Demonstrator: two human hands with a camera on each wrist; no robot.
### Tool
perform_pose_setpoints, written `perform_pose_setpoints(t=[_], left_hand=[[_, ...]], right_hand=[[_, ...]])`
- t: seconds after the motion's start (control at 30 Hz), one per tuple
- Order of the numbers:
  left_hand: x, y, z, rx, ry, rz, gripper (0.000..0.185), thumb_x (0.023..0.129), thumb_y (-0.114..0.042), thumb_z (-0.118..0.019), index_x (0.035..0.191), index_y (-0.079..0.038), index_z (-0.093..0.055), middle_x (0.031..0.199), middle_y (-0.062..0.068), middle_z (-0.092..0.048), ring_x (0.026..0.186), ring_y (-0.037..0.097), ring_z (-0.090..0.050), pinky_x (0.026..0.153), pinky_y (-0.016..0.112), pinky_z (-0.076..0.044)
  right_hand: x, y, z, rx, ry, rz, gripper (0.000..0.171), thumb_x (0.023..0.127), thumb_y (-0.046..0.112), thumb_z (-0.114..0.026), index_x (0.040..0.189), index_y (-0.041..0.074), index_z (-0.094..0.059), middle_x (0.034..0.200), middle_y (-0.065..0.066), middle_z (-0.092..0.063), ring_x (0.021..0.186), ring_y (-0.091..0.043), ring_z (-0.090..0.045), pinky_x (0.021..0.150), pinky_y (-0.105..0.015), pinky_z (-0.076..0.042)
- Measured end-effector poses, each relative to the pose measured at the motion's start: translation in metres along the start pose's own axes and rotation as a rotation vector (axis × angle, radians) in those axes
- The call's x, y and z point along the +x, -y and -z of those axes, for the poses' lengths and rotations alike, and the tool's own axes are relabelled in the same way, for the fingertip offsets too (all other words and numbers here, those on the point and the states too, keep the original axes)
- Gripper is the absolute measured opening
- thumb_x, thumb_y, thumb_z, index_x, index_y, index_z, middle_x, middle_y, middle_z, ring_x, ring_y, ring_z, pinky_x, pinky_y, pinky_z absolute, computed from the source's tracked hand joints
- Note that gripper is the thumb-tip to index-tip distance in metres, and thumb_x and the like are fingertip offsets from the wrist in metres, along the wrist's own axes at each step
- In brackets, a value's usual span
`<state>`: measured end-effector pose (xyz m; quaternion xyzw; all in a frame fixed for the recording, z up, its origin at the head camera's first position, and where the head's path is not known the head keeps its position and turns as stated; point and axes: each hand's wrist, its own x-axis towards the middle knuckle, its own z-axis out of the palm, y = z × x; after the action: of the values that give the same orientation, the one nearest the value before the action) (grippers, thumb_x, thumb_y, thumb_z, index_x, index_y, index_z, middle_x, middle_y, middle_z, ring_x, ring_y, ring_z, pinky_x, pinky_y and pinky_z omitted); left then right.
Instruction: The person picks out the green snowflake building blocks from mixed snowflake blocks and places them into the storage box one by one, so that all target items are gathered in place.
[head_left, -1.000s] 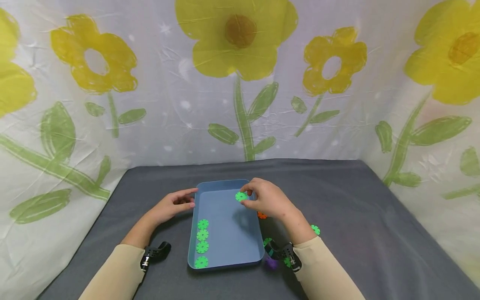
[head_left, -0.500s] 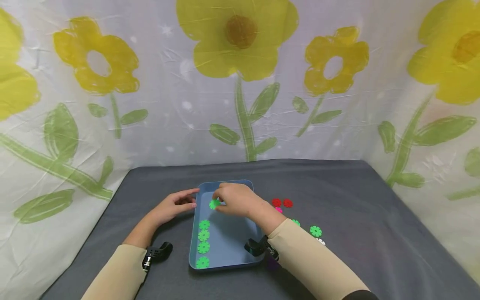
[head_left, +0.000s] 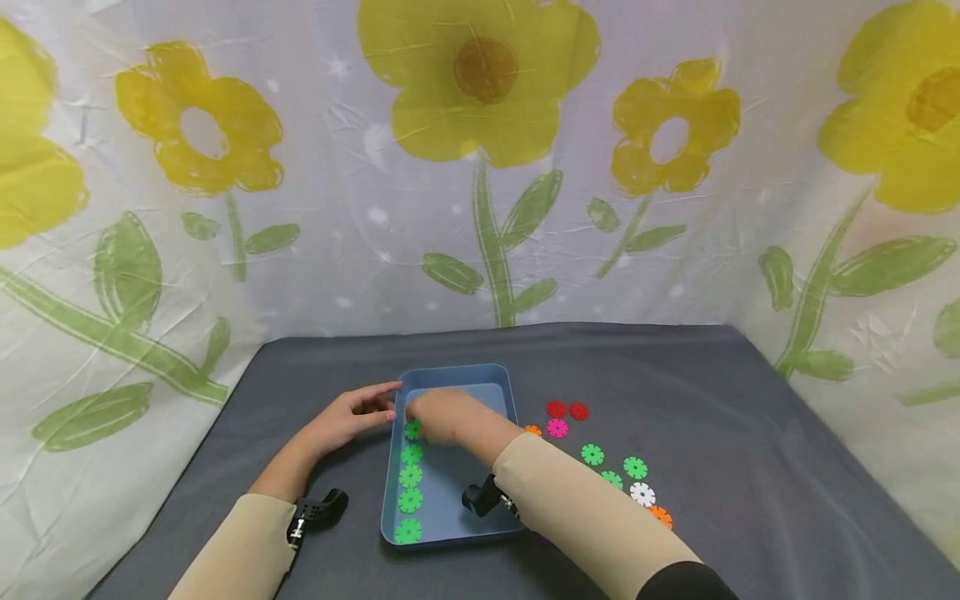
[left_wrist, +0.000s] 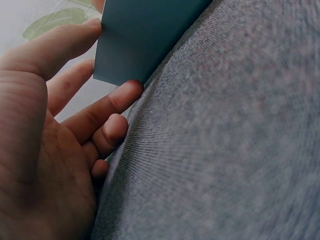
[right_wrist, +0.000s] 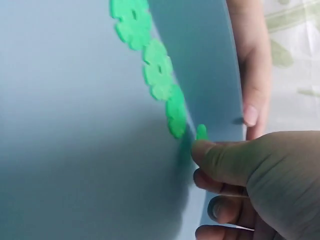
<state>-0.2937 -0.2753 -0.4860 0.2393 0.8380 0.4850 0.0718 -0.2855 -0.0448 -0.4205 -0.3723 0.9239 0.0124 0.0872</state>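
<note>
A blue tray (head_left: 472, 500) lies on the dark grey cloth, with several green notched plastic discs (head_left: 410, 476) in a column along its left wall. My right hand (head_left: 450, 417) reaches down inside the tray near the upper left. Between thumb and fingers it pinches one more green disc (right_wrist: 201, 132), seen nearly edge-on in the right wrist view, at the far end of the column close to the wall. My left hand (head_left: 347, 422) is outside the tray, thumb and fingertips touching its left wall; its fingers (left_wrist: 117, 100) are loosely extended in the left wrist view.
Loose discs lie right of the tray: red (head_left: 556, 409), pink (head_left: 557, 428), green (head_left: 635, 467), white (head_left: 642, 494) and orange (head_left: 660, 516). The right sleeve (head_left: 585, 508) crosses the tray's right side. A flower-printed curtain (head_left: 337, 183) hangs behind the table.
My right hand has carried the green disc leftward across the tray and then down toward the column's far end. The loose discs at right have come into view. My left hand stays at the wall.
</note>
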Motion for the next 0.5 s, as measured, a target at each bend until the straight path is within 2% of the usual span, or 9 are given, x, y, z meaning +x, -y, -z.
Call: perform_pose_setpoints(t=[0.1, 0.23, 0.4, 0.5], left_hand=[[0.000, 0.000, 0.000, 0.014, -0.001, 0.004, 0.057, 0.103, -0.020, -0.066, 0.154, -0.004, -0.046, 0.121, 0.016, -0.065, 0.107, 0.031, -0.061, 0.085, 0.036, -0.051], [0.000, 0.002, 0.000, 0.012, -0.006, 0.017, 0.057, 0.103, -0.021, -0.066, 0.154, -0.005, -0.046, 0.121, 0.016, -0.064, 0.107, 0.030, -0.060, 0.085, 0.036, -0.051], [0.001, 0.004, 0.002, -0.004, -0.019, 0.029, 0.056, 0.103, -0.021, -0.066, 0.154, -0.006, -0.047, 0.122, 0.017, -0.063, 0.108, 0.031, -0.060, 0.087, 0.039, -0.052], [0.002, 0.004, 0.003, -0.004, -0.030, 0.028, 0.056, 0.102, -0.022, -0.067, 0.153, -0.007, -0.048, 0.122, 0.017, -0.063, 0.107, 0.031, -0.060, 0.087, 0.040, -0.052]], right_hand=[[0.002, 0.003, -0.004, 0.020, 0.012, -0.014, 0.031, 0.104, 0.019, -0.064, 0.135, 0.021, -0.069, 0.130, 0.005, -0.068, 0.116, -0.012, -0.063, 0.092, -0.031, -0.051], [-0.003, 0.003, -0.003, 0.098, 0.022, -0.010, 0.036, 0.105, 0.012, -0.059, 0.139, 0.021, -0.066, 0.138, 0.004, -0.064, 0.124, -0.013, -0.059, 0.096, -0.031, -0.049], [-0.022, -0.005, 0.007, 0.187, -0.016, 0.058, 0.037, 0.107, 0.008, -0.051, 0.139, 0.018, -0.066, 0.136, 0.003, -0.065, 0.109, -0.009, -0.063, 0.083, -0.027, -0.049], [-0.038, -0.015, 0.012, 0.229, -0.061, 0.097, 0.036, 0.107, 0.008, -0.050, 0.139, 0.014, -0.066, 0.134, 0.001, -0.066, 0.097, -0.008, -0.063, 0.079, -0.026, -0.048]])
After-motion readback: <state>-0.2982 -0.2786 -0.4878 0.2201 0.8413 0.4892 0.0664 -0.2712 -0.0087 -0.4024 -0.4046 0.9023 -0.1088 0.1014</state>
